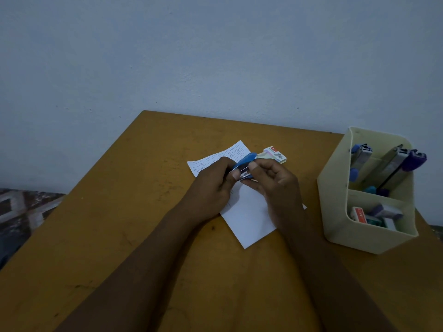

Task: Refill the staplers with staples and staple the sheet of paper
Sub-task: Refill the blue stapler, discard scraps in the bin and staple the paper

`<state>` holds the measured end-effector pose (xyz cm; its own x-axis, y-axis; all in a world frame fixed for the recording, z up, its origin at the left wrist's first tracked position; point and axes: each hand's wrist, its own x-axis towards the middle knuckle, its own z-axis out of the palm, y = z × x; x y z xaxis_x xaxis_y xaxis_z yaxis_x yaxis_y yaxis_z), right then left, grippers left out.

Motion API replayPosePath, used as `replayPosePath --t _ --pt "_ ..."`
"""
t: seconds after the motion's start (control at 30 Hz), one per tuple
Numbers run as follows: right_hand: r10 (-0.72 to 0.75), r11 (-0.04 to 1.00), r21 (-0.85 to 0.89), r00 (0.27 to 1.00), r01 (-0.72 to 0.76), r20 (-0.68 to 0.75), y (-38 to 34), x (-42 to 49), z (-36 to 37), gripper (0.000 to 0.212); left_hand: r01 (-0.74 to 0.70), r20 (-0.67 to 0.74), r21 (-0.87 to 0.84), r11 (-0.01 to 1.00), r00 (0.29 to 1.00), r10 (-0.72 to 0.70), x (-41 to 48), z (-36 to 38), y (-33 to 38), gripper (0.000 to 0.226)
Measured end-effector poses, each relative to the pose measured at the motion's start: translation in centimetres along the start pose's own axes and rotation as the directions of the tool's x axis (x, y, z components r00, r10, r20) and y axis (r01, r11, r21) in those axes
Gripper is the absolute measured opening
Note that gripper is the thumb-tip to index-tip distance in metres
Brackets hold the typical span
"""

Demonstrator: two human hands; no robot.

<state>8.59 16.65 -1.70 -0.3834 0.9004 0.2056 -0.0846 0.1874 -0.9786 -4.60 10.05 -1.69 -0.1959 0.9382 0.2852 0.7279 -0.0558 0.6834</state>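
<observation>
- Above the sheet of paper point(249, 219), we hold the blue stapler point(242, 163) in both hands; the staple box point(275, 154) lies just beyond the paper's far edge.
- Our left hand point(213, 188) is wrapped round the stapler body; our right hand point(275, 183) pinches its metal channel between thumb and forefinger.
- We judge the stapler light, rigid and smooth-sided: grip the plastic body, not the sprung metal parts.
- Right of the paper, well apart, a holder point(369, 238) carries spare staplers point(359, 155).
</observation>
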Motion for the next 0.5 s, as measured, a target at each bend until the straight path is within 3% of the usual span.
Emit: replayPosePath --t 0.27,0.5 --pt "0.054 0.998 0.036 0.998 -0.053 -0.021 0.11 -0.04 -0.09 0.012 0.003 -0.003 -0.118 0.993 1.0 -0.003 -0.22 -0.16 0.41 0.01" --pt "0.013 0.997 -0.068 0.99 -0.022 -0.14 0.24 0.0 -0.02 0.014 0.009 0.018 -0.126 0.992 1.0 -0.007 -0.12 0.07 0.68 0.013"
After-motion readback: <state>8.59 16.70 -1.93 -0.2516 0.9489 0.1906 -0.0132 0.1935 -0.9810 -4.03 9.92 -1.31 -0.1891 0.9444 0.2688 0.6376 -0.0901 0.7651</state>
